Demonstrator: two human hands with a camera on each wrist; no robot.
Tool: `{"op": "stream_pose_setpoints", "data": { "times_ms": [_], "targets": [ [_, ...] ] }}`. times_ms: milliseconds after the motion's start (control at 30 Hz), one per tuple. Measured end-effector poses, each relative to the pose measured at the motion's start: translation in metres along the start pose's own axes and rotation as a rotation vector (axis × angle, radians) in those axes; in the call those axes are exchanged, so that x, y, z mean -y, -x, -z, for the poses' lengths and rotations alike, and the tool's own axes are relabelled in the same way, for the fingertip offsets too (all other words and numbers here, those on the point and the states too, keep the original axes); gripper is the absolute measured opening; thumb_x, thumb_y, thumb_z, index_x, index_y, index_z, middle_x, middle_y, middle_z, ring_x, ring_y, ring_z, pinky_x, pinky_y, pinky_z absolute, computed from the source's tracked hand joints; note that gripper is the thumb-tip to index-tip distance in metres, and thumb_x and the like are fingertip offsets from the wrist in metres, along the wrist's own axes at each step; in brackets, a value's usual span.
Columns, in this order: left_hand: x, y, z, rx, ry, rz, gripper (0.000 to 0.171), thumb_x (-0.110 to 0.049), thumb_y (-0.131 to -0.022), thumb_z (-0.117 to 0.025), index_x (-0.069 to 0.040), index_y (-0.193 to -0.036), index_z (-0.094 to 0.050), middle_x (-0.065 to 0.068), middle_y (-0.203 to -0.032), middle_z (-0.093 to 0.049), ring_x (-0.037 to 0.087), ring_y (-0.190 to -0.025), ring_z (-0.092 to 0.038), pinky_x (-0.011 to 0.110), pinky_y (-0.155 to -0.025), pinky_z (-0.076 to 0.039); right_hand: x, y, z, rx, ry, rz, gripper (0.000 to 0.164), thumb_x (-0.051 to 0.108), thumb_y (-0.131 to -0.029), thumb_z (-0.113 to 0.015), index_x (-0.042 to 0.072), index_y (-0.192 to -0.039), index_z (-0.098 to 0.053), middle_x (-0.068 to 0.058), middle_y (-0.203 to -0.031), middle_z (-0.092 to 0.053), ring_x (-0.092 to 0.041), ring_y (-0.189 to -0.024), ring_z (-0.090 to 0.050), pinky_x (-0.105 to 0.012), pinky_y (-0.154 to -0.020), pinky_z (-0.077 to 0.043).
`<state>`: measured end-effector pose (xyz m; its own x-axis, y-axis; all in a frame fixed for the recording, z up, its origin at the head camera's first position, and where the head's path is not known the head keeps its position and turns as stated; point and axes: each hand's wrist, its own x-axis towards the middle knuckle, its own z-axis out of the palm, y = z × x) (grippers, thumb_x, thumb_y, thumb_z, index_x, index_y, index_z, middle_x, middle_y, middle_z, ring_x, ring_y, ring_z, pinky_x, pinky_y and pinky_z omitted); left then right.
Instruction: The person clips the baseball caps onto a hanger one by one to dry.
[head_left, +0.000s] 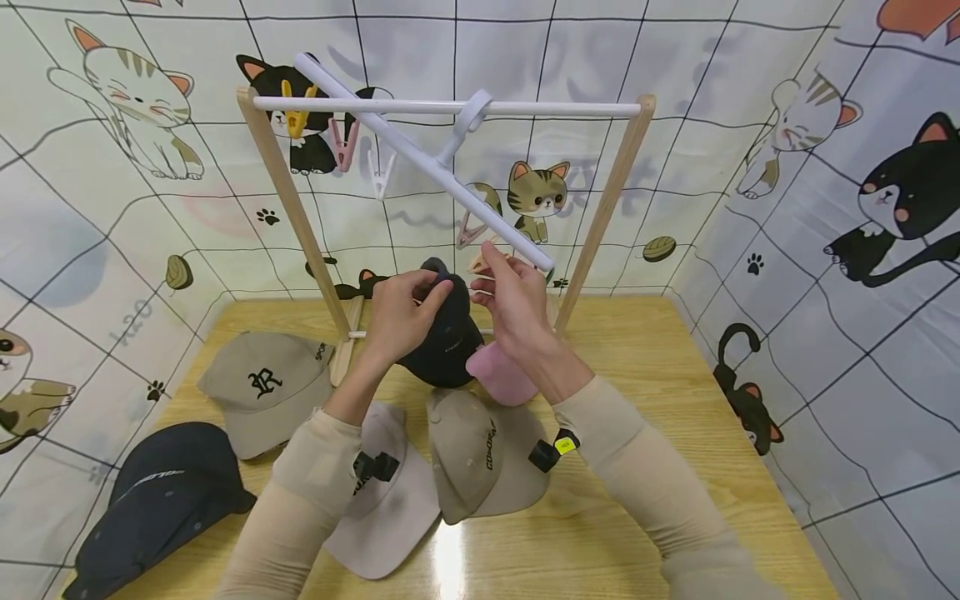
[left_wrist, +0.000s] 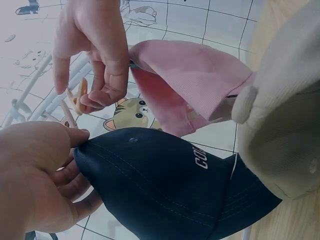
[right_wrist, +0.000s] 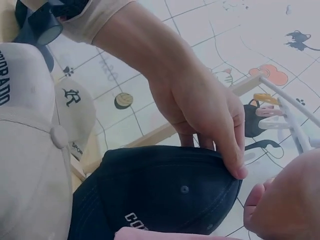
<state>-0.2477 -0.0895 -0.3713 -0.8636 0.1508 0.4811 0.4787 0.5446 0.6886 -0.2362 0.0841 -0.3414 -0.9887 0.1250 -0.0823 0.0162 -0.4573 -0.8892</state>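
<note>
My left hand [head_left: 397, 315] pinches the top edge of a dark navy cap [head_left: 450, 333], its crown toward me and its brim low. In the left wrist view the thumb lies over the edge of that cap [left_wrist: 150, 175], with fingers behind. Close to its right, my right hand [head_left: 517, 304] holds a peach clothespin [left_wrist: 79, 97] between thumb and fingers, under the low end of a tilted white hanger [head_left: 405, 146]. A pink cap [head_left: 501, 377] hangs beside my right wrist, with a teal clip [left_wrist: 132, 64] at its upper edge.
A wooden-legged rack [head_left: 615, 183] carries the hanger on its white bar. Yellow [head_left: 296, 108], pink [head_left: 343, 143], white [head_left: 380, 173] and pale pink clothespins [head_left: 470, 229] hang along the hanger. Beige [head_left: 262, 387], navy [head_left: 161, 500], light [head_left: 390, 500] and khaki caps [head_left: 487, 458] lie on the wooden table [head_left: 637, 517].
</note>
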Motion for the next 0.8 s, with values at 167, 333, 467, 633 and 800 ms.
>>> {"op": "stream_pose_setpoints", "data": {
  "times_ms": [167,333,467,633,800],
  "targets": [
    [0.0007,0.0001,0.0008,0.0,0.006,-0.006,0.025,-0.018,-0.108,-0.077,0.004,-0.118,-0.084,0.02,-0.101,-0.087,0.035,-0.091,-0.085,0.053,-0.088,-0.068,-0.0028,-0.001,0.0006,-0.011,-0.002,0.022,0.029,0.033,-0.109,-0.078,0.006,-0.1,-0.071,0.002,-0.086,-0.065,-0.01,-0.07,-0.062,-0.022,-0.066,-0.057],
    [0.0014,0.0,0.0016,-0.007,0.003,-0.028,0.024,-0.017,-0.108,-0.077,0.004,-0.117,-0.084,0.021,-0.101,-0.087,0.036,-0.091,-0.085,0.054,-0.087,-0.068,-0.0016,-0.0046,-0.0005,-0.043,0.072,0.048,0.032,0.038,-0.107,-0.08,0.008,-0.096,-0.074,0.003,-0.078,-0.057,-0.01,-0.064,-0.055,-0.022,-0.061,-0.053],
    [0.0018,-0.0005,0.0014,-0.002,-0.003,-0.035,0.024,-0.016,-0.108,-0.077,0.005,-0.117,-0.084,0.022,-0.102,-0.087,0.036,-0.091,-0.085,0.053,-0.087,-0.068,-0.0013,-0.0073,-0.0013,-0.091,0.141,0.085,0.033,0.041,-0.105,-0.081,0.014,-0.088,-0.075,0.005,-0.071,-0.054,-0.009,-0.057,-0.051,-0.022,-0.057,-0.051],
    [0.0014,-0.0007,0.0007,0.0,-0.006,-0.033,0.025,-0.017,-0.108,-0.077,0.005,-0.118,-0.084,0.021,-0.103,-0.087,0.035,-0.091,-0.086,0.053,-0.087,-0.068,-0.0034,-0.0082,0.001,-0.144,0.222,0.166,0.038,0.044,-0.103,-0.083,0.015,-0.081,-0.075,0.006,-0.065,-0.06,-0.009,-0.053,-0.055,-0.022,-0.057,-0.052],
    [0.001,-0.0003,-0.0001,0.006,-0.005,-0.014,0.025,-0.019,-0.108,-0.077,0.003,-0.119,-0.084,0.02,-0.104,-0.087,0.034,-0.092,-0.085,0.052,-0.087,-0.068,-0.0066,-0.008,0.0043,-0.174,0.285,0.247,0.045,0.048,-0.102,-0.083,0.012,-0.076,-0.077,0.005,-0.058,-0.065,-0.01,-0.053,-0.064,-0.023,-0.057,-0.049]
  ]
}}
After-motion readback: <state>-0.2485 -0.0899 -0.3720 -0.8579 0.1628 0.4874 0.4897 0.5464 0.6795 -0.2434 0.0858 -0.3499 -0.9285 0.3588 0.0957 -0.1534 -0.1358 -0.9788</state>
